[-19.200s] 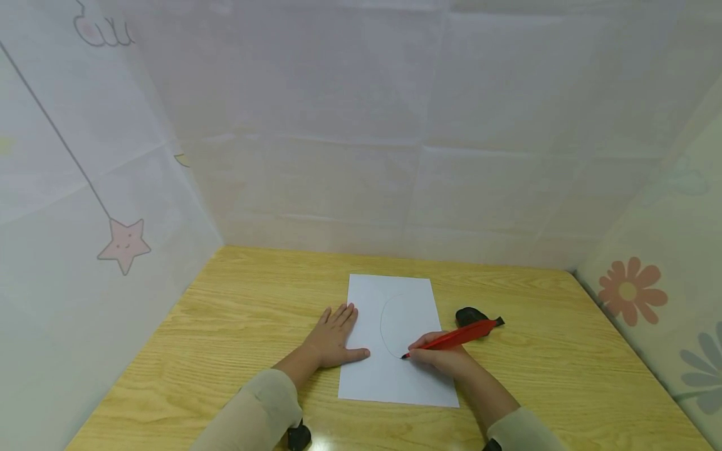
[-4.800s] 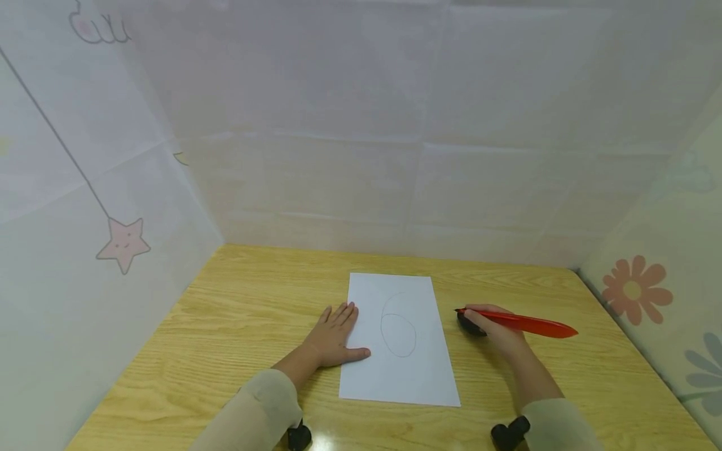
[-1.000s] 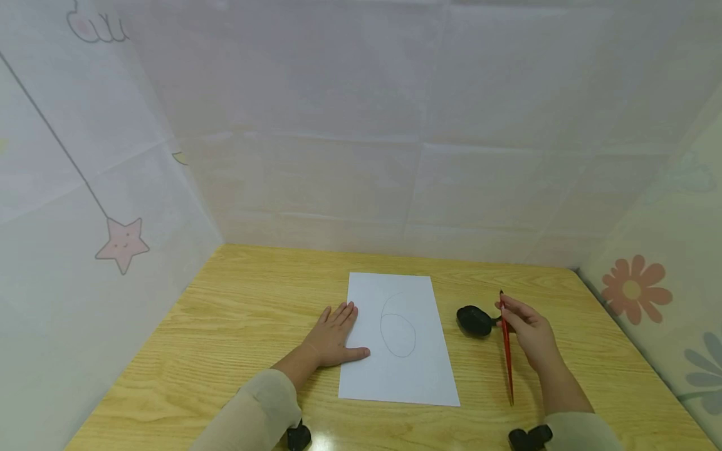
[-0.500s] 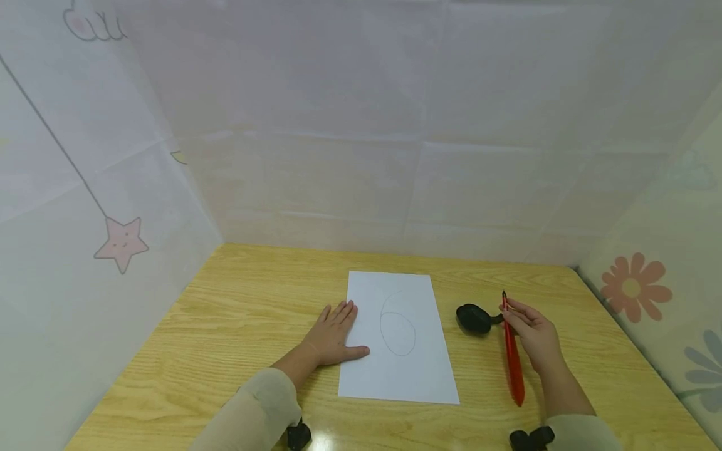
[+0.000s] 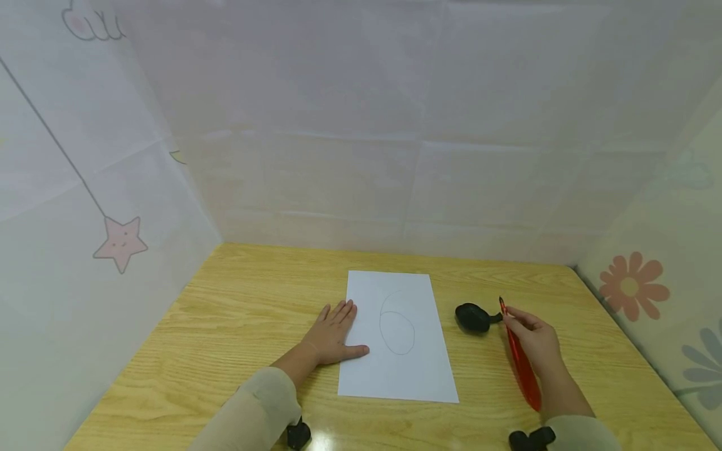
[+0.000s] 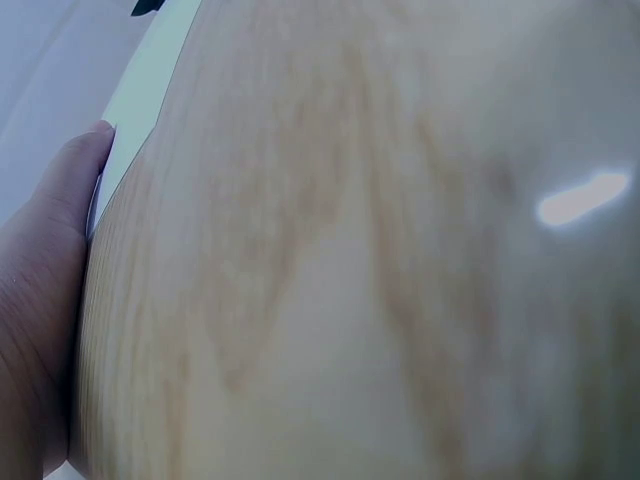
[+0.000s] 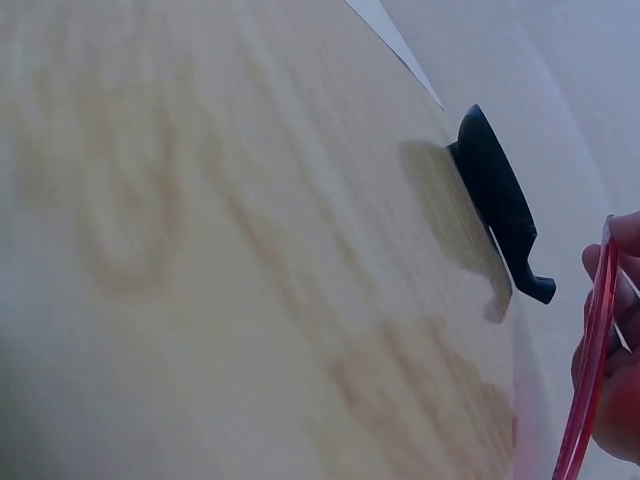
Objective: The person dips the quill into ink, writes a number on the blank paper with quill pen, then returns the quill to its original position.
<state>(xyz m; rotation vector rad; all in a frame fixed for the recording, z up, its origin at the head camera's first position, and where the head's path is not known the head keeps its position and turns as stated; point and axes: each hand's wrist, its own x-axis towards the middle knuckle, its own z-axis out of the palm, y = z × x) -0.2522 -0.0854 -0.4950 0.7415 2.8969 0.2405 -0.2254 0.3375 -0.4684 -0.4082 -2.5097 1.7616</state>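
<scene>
My left hand (image 5: 333, 338) lies flat with spread fingers on the left edge of a white sheet of paper (image 5: 395, 379), which bears a thin drawn figure like a 6. In the left wrist view its thumb side (image 6: 60, 220) shows beside the paper. My right hand (image 5: 536, 341) pinches a red feather-shaped pen (image 5: 524, 376) near its dark tip, the tip pointing away from me and the broad end towards me. Just left of those fingers sits a black oval object (image 5: 472, 318) with a short stub. The right wrist view shows the red pen (image 7: 592, 370) between the fingers.
The wooden table (image 5: 254, 282) is enclosed by pale cloth (image 5: 338, 125) at the back and both sides. A black wrist device (image 5: 298, 435) sits at the left sleeve, another black wrist device (image 5: 531, 438) at the right.
The figure was drawn earlier, then my right hand moved right, off the paper to beside the black object. In the last second the pen's broad end has swung right. The left hand stays put.
</scene>
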